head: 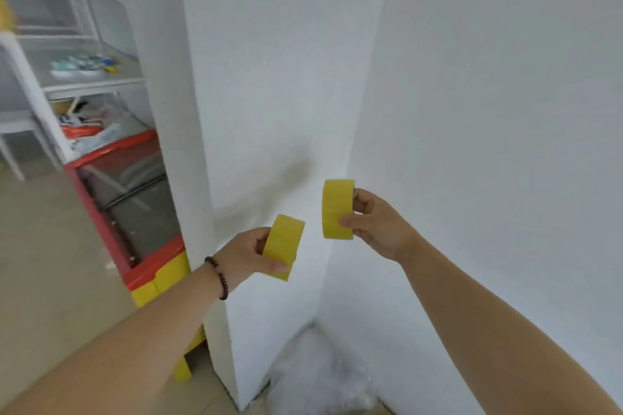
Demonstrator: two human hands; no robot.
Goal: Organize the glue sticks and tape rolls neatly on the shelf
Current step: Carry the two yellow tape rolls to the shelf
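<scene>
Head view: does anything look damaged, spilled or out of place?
Nothing is damaged or spilled. Left hand and right hand each grip a yellow tape roll facing a bare white wall corner; the shelf stands far left.

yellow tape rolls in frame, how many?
2. One yellow tape roll is in the grip of the left hand; the other yellow tape roll is held higher by the right hand. The blurred shelf at far left may hold more.
</scene>
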